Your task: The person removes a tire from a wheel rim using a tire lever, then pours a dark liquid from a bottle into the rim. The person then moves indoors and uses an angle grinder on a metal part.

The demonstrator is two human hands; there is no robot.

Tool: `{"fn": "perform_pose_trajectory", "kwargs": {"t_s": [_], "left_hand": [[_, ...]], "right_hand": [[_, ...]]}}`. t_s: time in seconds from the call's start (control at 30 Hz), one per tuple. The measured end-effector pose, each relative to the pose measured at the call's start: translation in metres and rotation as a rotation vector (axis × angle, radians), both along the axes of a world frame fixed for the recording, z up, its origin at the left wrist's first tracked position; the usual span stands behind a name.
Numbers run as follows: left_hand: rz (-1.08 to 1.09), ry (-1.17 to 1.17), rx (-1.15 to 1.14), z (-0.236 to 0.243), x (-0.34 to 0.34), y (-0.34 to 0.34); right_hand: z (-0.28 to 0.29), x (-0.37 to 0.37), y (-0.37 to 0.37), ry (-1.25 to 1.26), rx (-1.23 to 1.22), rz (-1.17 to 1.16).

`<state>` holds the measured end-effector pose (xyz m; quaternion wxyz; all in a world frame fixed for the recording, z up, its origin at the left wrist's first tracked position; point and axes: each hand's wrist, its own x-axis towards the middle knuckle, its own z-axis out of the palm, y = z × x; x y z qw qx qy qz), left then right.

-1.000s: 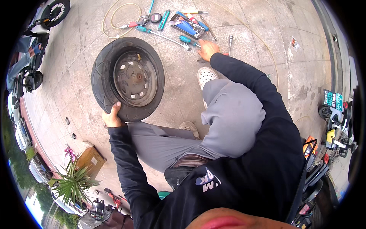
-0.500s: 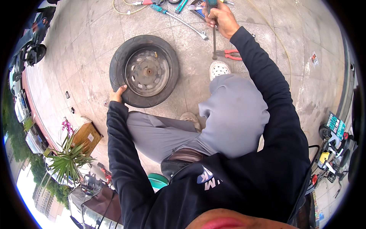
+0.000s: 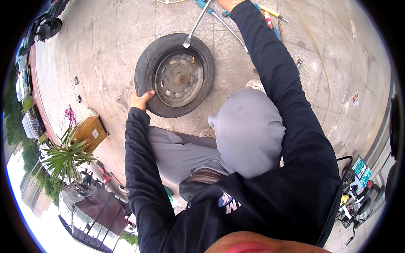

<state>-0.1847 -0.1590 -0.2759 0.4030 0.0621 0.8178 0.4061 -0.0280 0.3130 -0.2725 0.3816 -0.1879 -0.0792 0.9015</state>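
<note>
A black tyre on a worn metal wheel rim (image 3: pixel 181 80) is on the paving in front of me. My left hand (image 3: pixel 142 100) grips its near left edge, thumb on the sidewall and fingers around the tread. At the top edge of the view, my right hand (image 3: pixel 230 3) is partly cut off, with its fingers out of sight. A metal tyre lever (image 3: pixel 195 26) runs down from beside that hand. Its flat rounded tip lies over the tyre's far sidewall, close to the rim. A brass-coloured valve stem (image 3: pixel 193 60) stands up inside the rim.
A long teal-handled wrench (image 3: pixel 230 27) lies beyond the tyre. A yellow screwdriver (image 3: pixel 272 12) and other tools are beside my right forearm. A thin hose (image 3: pixel 318 50) curves across the paving at right. A potted plant (image 3: pixel 69 156) and a parked bike (image 3: pixel 358 189) stand farther out.
My right hand has moved farther away and left, bringing the lever's tip from the ground by my shoe onto the tyre. My left hand keeps its grip. The whole view has shifted.
</note>
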Motion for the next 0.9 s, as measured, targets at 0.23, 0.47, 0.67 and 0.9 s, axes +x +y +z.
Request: {"fn": "perform_pose_trajectory", "kwargs": {"t_s": [0.23,0.47,0.67,0.9], "left_hand": [[-0.038,0.018,-0.019,0.012,0.014,0.008],[-0.037,-0.081,0.053,-0.001,0.003,0.005],[0.194,-0.101,0.04,-0.014,0.001,0.011],[0.152,-0.073,0.088,-0.042,-0.019,0.0]], "right_hand": [[-0.053,-0.036,0.009,-0.184,-0.023,-0.05],[-0.075,-0.053,-0.017,-0.309,-0.072,-0.013],[0.006,0.016,-0.127,-0.246,0.392,-0.034],[0.006,0.026,-0.103,-0.193,0.765,0.178]]}}
